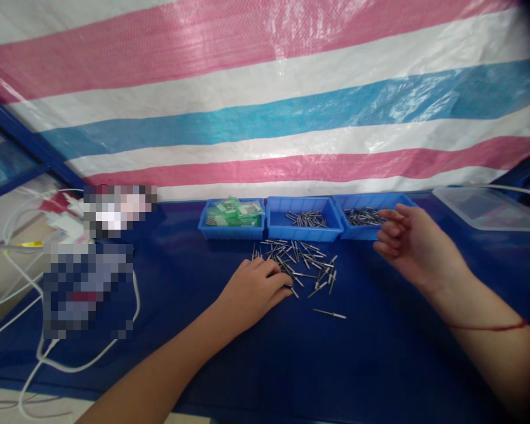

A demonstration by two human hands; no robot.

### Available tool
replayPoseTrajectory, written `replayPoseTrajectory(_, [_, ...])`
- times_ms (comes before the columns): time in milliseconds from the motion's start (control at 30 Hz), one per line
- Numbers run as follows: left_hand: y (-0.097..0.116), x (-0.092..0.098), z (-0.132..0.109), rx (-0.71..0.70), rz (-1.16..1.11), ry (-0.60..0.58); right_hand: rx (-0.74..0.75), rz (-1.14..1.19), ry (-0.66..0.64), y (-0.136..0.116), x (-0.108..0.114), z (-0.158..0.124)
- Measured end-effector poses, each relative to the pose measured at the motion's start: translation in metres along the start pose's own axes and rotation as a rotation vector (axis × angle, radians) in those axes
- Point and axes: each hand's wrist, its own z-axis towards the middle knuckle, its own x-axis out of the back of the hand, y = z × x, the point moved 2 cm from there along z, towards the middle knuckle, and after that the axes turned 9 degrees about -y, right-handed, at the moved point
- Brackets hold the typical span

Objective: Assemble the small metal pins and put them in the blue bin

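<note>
Loose metal rivets (287,254) lie flat just beyond and right of the left grip (251,288), long axes at mixed angles. Lone rivet (335,315), right of that grip: axis nearly crosswise, thick end pointing right. Left grip: fingers curled down at the pile; cannot tell if holding. Right grip (408,247): raised, fingers loosely bent; contents unclear. Worktop (401,353): dark blue, glossy. Beyond left grip: blue bins (302,232), then striped sheet (247,126).
</note>
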Motion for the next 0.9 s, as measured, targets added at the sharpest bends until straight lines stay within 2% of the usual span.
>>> replayPoseTrajectory(133, [0.000, 0.000, 0.001, 0.004, -0.009, 0.001, -0.006, -0.123, -0.073, 0.013, -0.020, -0.009])
replayPoseTrajectory(267, [0.000, -0.001, 0.002, 0.014, -0.009, 0.023, 0.041, -0.438, -0.246, 0.028, -0.043, -0.024])
replayPoseTrajectory(433, [-0.003, -0.002, 0.003, 0.049, -0.156, 0.132, 0.263, -0.882, -0.522, 0.042, -0.065, -0.044])
replayPoseTrajectory(500, [-0.006, -0.003, 0.004, 0.062, -0.267, 0.207, 0.358, -0.988, -0.583, 0.047, -0.069, -0.049])
replayPoseTrajectory(600, [-0.008, -0.003, 0.005, 0.075, -0.473, 0.341, 0.458, -1.080, -0.603, 0.054, -0.071, -0.053])
replayPoseTrajectory(700, [-0.006, -0.003, 0.004, 0.119, -0.708, 0.446, 0.466, -1.088, -0.598, 0.060, -0.073, -0.054])
replayPoseTrajectory(800, [0.002, -0.003, 0.004, 0.104, -0.908, 0.432, 0.449, -1.052, -0.615, 0.064, -0.074, -0.054])
replayPoseTrajectory(900, [0.007, -0.005, 0.004, 0.100, -1.003, 0.408, 0.450, -1.009, -0.613, 0.064, -0.075, -0.053])
